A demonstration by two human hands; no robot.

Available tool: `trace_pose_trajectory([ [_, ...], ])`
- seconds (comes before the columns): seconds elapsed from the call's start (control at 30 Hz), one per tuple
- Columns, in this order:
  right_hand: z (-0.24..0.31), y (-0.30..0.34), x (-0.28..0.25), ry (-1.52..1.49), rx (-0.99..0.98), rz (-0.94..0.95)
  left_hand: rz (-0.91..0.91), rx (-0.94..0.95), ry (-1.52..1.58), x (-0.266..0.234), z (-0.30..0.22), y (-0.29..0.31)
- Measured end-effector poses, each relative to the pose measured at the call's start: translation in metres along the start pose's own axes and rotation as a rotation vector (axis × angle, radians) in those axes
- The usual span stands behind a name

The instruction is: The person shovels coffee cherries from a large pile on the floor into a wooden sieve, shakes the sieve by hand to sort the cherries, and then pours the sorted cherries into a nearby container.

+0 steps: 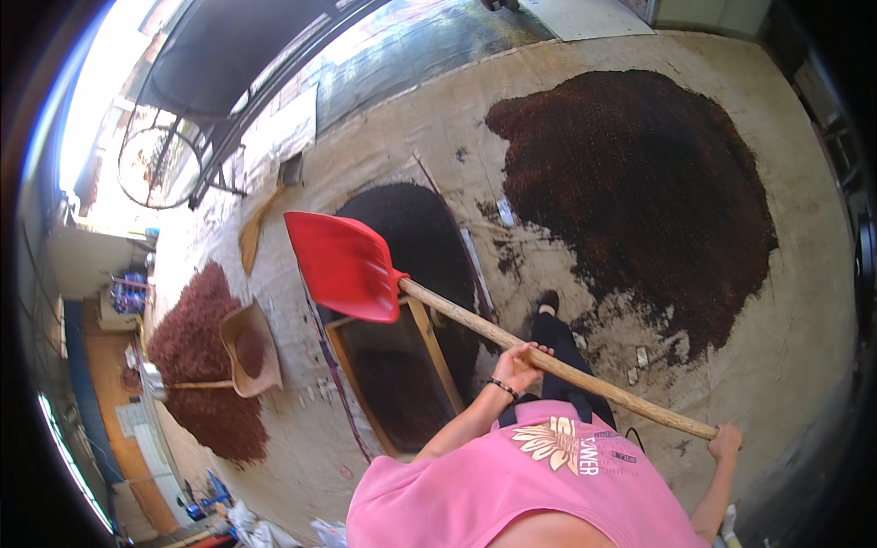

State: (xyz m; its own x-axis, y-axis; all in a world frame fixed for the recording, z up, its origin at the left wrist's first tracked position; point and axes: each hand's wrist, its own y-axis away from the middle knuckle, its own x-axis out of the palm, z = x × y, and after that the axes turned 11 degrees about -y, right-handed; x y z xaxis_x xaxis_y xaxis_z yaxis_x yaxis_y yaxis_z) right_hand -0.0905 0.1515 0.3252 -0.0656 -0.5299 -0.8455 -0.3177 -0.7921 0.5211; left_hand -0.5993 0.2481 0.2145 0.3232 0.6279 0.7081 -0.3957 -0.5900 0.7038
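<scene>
Head view: our left hand [519, 367] and right hand [726, 441] clamp the long wooden handle [630, 399] of the broad red plastic shovel [343, 265]; spacing them wide should steady it.

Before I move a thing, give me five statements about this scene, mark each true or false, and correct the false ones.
1. The left hand and the right hand both hold the wooden shovel handle. True.
2. The right hand is nearer the shovel's blade. False: the left hand is nearer the red blade; the right hand grips near the handle's far end.
3. The large dark pile lies to the right of the wood-framed screen in the picture. True.
4. The blade is thrust into the large dark pile. False: it is apart from that pile, to its left.
5. A tan scoop is at the reddish pile. True.
</scene>
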Motion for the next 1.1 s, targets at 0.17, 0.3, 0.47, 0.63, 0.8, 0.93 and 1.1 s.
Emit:
trace_pose_trajectory([
  [0.17,0.055,-0.050,-0.057,-0.089,0.109,0.401,0.035,-0.046,-0.044,0.061,-0.070,-0.023],
  [0.3,0.075,-0.104,-0.082,-0.097,0.136,0.525,0.041,-0.067,-0.061,0.098,-0.127,-0.059],
  [0.47,0.174,-0.147,-0.120,-0.146,0.112,0.534,-0.281,0.014,-0.184,0.113,-0.214,-0.127],
  [0.63,0.231,-0.165,-0.153,0.026,0.180,0.420,-0.284,-0.145,-0.177,0.122,-0.285,-0.187],
  [0.8,0.290,-0.171,-0.181,0.008,0.219,0.534,-0.246,-0.257,-0.294,0.186,-0.355,-0.219],
  [0.93,0.361,-0.175,-0.204,-0.199,0.364,0.504,-0.251,-0.268,-0.533,0.233,-0.423,-0.260],
  [1.1,0.428,-0.185,-0.215,-0.180,0.405,0.596,-0.224,-0.353,-0.575,0.285,-0.487,-0.306],
])
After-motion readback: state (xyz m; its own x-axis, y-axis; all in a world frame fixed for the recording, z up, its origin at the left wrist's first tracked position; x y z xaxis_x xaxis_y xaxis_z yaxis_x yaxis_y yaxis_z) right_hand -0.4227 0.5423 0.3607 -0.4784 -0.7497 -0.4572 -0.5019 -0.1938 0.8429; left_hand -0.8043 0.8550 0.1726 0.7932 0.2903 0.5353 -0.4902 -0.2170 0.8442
